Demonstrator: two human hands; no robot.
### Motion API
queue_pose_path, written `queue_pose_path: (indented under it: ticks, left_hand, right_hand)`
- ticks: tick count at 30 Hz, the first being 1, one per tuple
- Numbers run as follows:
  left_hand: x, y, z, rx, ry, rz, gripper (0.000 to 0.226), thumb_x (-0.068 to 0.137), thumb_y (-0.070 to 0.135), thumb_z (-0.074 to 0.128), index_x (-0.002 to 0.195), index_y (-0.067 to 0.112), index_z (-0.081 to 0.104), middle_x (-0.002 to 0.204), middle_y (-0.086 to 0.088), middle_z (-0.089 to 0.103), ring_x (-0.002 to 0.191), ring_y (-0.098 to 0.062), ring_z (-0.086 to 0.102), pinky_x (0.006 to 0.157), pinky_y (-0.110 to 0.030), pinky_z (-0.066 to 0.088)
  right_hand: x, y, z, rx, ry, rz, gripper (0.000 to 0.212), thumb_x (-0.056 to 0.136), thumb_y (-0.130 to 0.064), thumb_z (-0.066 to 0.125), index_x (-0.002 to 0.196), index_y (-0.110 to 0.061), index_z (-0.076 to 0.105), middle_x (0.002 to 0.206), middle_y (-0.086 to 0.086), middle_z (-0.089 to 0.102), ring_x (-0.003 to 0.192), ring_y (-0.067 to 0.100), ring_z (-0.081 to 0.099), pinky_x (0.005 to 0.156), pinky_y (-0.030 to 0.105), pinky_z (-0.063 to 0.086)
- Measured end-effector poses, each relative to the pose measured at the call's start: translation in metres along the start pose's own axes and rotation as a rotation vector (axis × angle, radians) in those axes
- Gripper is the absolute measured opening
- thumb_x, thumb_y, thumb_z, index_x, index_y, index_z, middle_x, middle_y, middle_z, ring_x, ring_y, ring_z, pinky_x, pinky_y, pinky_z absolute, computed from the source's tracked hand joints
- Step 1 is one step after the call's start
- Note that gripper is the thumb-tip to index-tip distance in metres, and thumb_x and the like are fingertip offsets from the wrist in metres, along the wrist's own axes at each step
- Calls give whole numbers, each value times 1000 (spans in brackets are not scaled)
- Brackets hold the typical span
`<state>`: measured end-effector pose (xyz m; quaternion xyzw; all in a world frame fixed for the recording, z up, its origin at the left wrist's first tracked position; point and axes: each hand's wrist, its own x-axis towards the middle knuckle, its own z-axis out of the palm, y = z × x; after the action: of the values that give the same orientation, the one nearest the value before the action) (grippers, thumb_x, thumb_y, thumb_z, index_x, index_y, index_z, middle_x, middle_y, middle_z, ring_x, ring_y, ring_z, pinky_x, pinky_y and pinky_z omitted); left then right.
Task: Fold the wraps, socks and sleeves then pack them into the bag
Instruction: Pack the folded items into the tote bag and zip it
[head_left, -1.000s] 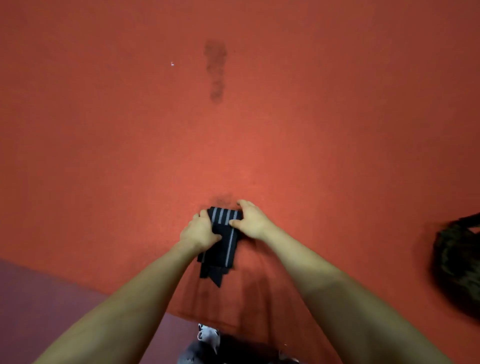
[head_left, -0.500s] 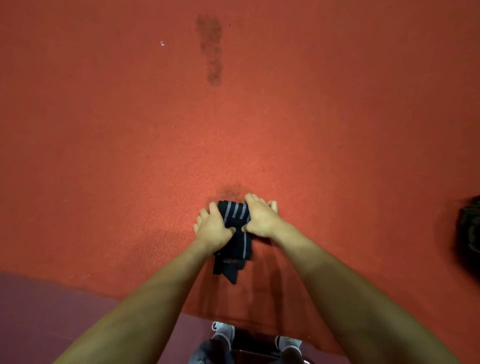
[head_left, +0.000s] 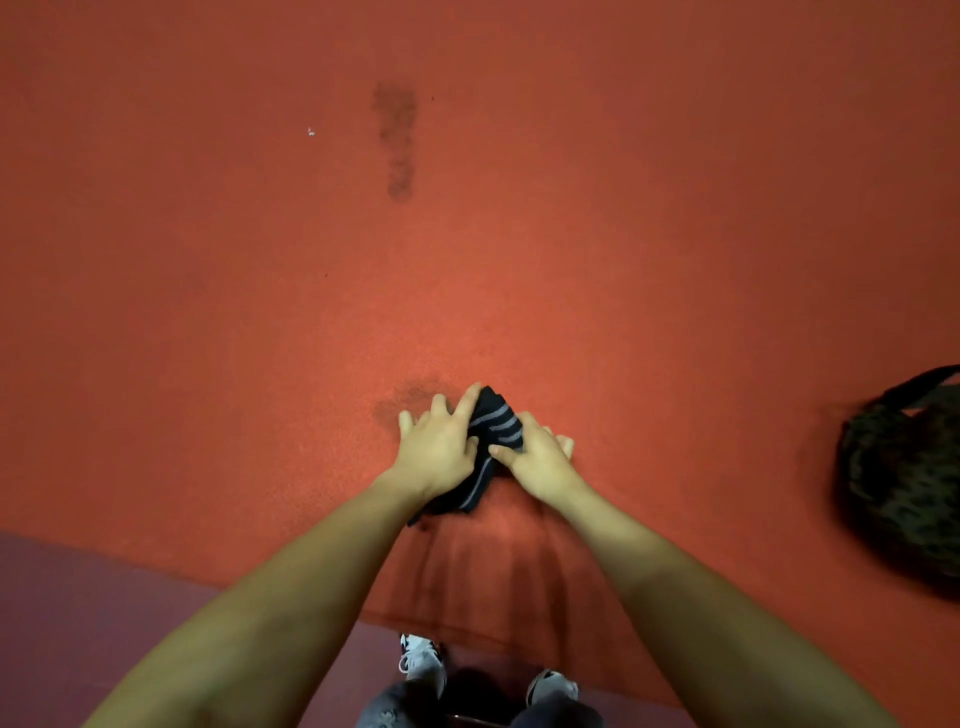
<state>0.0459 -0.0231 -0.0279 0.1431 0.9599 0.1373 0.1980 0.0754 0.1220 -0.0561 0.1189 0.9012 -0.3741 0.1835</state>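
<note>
The black knit sock with grey stripes (head_left: 493, 426) lies bunched on the red felt-covered table (head_left: 571, 260), pinned between my hands. It looks light, soft and floppy, so I'd grip its folded edges. My left hand (head_left: 439, 447) presses it with spread fingers; my right hand (head_left: 537, 460) pinches its side. The dark patterned fabric bag (head_left: 904, 483) sits well apart, rightward.
</note>
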Motion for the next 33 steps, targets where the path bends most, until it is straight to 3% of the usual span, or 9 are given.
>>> queue_pose_path:
  ticks: [4, 9, 15, 19, 25, 29, 31, 33]
  left_hand:
    - [7, 51, -19, 91, 116, 90, 71, 95, 29, 40, 152, 20, -1, 124, -9, 45, 107, -29, 52, 90, -42, 28]
    - [15, 129, -35, -10, 233, 156, 56, 92, 23, 42, 142, 16, 18, 123, -7, 49, 107, -29, 53, 88, -43, 28]
    - [26, 211, -48, -21, 333, 268, 45, 94, 23, 40, 136, 20, 26, 113, -6, 49, 103, -24, 48, 82, -37, 25]
    - [40, 257, -63, -143, 358, 333, 43, 91, 22, 47, 130, 22, 31, 115, -3, 53, 105, -23, 49, 83, -36, 25]
    - [59, 315, -69, -111, 257, 410, 47, 95, 27, 45, 139, 17, 29, 122, -7, 57, 112, -26, 52, 88, -38, 24]
    - [56, 352, -65, -182, 180, 540, 53, 94, 22, 43, 140, 33, 19, 115, -4, 58, 109, -25, 51, 84, -38, 25]
    - [54, 373, -65, -237, 151, 583, 55, 94, 19, 44, 138, 40, 18, 116, -1, 56, 111, -23, 49, 84, -40, 27]
    - [52, 399, -63, -317, 117, 577, 57, 94, 18, 45, 136, 44, 17, 119, 1, 56, 113, -24, 50, 90, -45, 30]
  right_hand:
    - [-12, 10, -56, 14, 89, -32, 29, 91, -35, 57, 117, -23, 49, 101, -8, 64, 110, 17, 46, 83, 29, 16]
    - [-28, 33, -136, 1, 185, -68, 31, 89, -34, 60, 116, -23, 50, 96, -8, 64, 110, 19, 48, 80, 30, 16]
    - [-47, 65, -217, 64, 301, -107, 37, 86, -30, 65, 117, -22, 46, 100, -10, 64, 109, 15, 53, 80, 27, 16]
    - [-64, 84, -251, 124, 380, -95, 25, 90, -33, 60, 106, -27, 43, 93, -14, 62, 107, 13, 54, 76, 28, 15]
    - [-80, 114, -291, 154, 509, -13, 21, 91, -35, 57, 106, -27, 45, 94, -12, 64, 109, 14, 51, 78, 28, 16]
    - [-100, 139, -315, 135, 652, 41, 31, 86, -38, 60, 111, -27, 47, 95, -8, 66, 109, 20, 47, 81, 29, 18]
    - [-109, 148, -329, 150, 758, 42, 37, 84, -35, 63, 115, -24, 45, 99, -6, 66, 103, 17, 48, 86, 29, 19]
    - [-119, 160, -345, 181, 816, 54, 42, 84, -32, 62, 120, -23, 43, 105, -3, 64, 96, 12, 37, 90, 30, 23]
